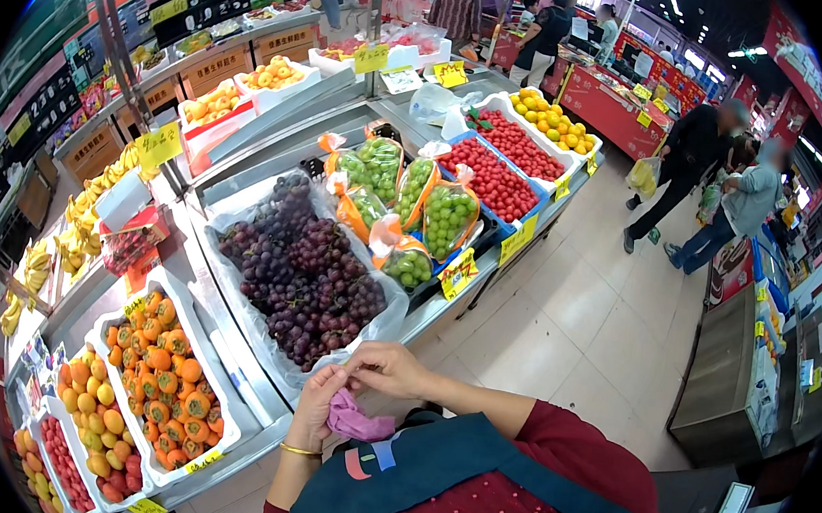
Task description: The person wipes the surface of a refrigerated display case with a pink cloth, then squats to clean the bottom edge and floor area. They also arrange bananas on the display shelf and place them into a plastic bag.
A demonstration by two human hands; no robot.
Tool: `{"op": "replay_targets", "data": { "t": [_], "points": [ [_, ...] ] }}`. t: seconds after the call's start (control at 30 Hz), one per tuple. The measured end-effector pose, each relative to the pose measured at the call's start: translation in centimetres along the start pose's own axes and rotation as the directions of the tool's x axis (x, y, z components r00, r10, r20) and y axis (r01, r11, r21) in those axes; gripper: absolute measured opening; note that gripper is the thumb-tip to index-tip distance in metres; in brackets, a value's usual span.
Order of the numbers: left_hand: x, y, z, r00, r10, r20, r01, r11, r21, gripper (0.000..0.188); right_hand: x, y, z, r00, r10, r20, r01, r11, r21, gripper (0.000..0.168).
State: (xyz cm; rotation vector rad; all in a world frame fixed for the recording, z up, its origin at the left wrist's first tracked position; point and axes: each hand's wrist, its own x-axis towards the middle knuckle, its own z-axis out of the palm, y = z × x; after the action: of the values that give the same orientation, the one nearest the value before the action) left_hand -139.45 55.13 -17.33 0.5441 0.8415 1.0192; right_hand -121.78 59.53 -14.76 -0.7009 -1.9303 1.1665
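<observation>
My left hand (318, 399), with a gold bangle at its wrist, holds a crumpled pink cloth (356, 417) against its palm. The fingertips of my right hand (388, 369) meet those of the left; whether something small is pinched between them cannot be made out. Both hands are in front of my dark apron (407, 469), by the near corner of a crate of dark grapes (314, 270) lined with clear plastic. Bagged green grapes (449, 219) lie beyond that crate.
Persimmons (169, 382) and mangoes (93, 412) fill white foam boxes on the left. Red fruit (495, 179) and oranges (551, 122) stand farther along the metal stand. Two people (691, 156), (746, 201) with bags are on the tiled aisle (582, 308), near a counter (723, 379).
</observation>
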Motion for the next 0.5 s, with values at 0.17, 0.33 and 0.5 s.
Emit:
{"op": "replay_targets", "data": {
  "t": [0.17, 0.33, 0.5],
  "points": [
    [-0.7, 0.9, -2.3, 0.997, 0.061, -0.039, -0.058, 0.996, 0.067, 0.011, 1.6, 0.9, 2.1, 0.984, 0.156, 0.085, -0.162, 0.985, 0.062, 0.014],
    [-1.0, 1.5, -3.0, 0.907, 0.400, -0.131, -0.326, 0.865, 0.383, 0.008, 4.2, 1.5, 3.0, 0.858, 0.409, 0.311, -0.514, 0.672, 0.533, 0.017],
    [-3.3, 3.3, -3.4, 0.769, 0.616, -0.169, -0.359, 0.635, 0.684, 0.009, 6.4, 1.7, 5.4, 0.800, 0.466, 0.379, -0.600, 0.639, 0.481, 0.007]
  ]
}}
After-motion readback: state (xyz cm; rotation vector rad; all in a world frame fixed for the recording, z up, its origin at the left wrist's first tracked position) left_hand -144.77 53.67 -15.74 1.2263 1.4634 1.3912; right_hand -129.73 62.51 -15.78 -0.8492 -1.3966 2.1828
